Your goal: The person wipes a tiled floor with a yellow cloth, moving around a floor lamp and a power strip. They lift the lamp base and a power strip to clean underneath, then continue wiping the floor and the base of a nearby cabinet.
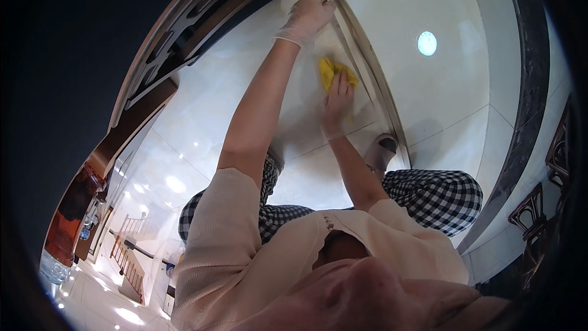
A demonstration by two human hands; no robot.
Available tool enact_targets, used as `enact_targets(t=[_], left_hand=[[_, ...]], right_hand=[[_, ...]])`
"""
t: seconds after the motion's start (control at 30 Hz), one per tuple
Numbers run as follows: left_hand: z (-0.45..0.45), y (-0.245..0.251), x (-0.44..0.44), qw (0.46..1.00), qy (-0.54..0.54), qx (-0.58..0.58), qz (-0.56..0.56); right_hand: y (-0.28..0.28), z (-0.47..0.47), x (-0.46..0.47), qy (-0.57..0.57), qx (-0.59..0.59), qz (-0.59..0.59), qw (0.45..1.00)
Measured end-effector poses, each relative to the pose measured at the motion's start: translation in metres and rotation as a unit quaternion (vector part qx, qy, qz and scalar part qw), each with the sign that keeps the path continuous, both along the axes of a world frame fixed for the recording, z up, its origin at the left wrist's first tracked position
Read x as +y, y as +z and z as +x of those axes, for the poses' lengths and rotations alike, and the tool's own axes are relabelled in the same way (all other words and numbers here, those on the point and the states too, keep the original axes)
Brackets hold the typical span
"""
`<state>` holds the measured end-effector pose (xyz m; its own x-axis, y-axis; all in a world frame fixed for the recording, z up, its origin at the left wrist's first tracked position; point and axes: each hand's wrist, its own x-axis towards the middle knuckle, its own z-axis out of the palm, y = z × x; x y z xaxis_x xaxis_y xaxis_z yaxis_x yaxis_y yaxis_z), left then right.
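My left hand (308,17), in a thin clear glove, is curled at the edge of a long narrow raised strip (367,62) along the floor. Whether it grips anything is hidden by the fingers. Closer to me, my right hand (339,103) holds a crumpled yellow cloth (328,73) against the pale floor tiles (303,96), just left of the strip. A clear glove cuff shows at the right wrist too. The cloth lies partly under the fingers.
A dark-edged piece of furniture (202,18) with openings stands on the left. My slip-on shoe (380,152) rests beside the strip, under my checked trousers (434,197). A dark floor band (528,64) curves at right, with chairs (528,211) beyond. Lower left is a stair railing (126,264).
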<state>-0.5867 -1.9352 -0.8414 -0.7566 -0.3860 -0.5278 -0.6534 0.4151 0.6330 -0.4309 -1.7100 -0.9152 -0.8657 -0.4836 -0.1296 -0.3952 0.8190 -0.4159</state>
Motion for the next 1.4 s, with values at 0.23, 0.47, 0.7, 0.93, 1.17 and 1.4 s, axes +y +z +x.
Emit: enact_targets(t=[0.23, 0.47, 0.7, 0.93, 1.17, 1.4], left_hand=[[-0.011, 0.0, 0.001, 0.995, 0.037, 0.006, 0.091], [-0.019, 0.003, -0.027, 0.992, -0.121, -0.019, 0.008], [-0.024, 0.005, -0.028, 0.988, -0.151, 0.0, -0.007], [-0.033, -0.013, -0.03, 0.992, -0.115, -0.033, 0.026], [-0.007, -0.076, -0.042, 0.982, -0.176, 0.026, -0.058], [0.013, -0.102, -0.048, 0.975, -0.105, -0.161, -0.113]], right_hand=[[-0.007, -0.131, -0.117, -0.068, -0.149, -0.241, 0.957], [0.019, -0.043, -0.027, 0.03, 0.047, 0.026, 0.998], [-0.006, -0.079, -0.068, 0.002, 0.093, 0.026, 0.995], [-0.071, -0.153, -0.157, 0.078, 0.121, -0.178, 0.973], [-0.015, -0.04, -0.032, 0.169, -0.019, 0.085, 0.982], [-0.025, 0.101, 0.051, -0.003, -0.257, -0.102, 0.961]])
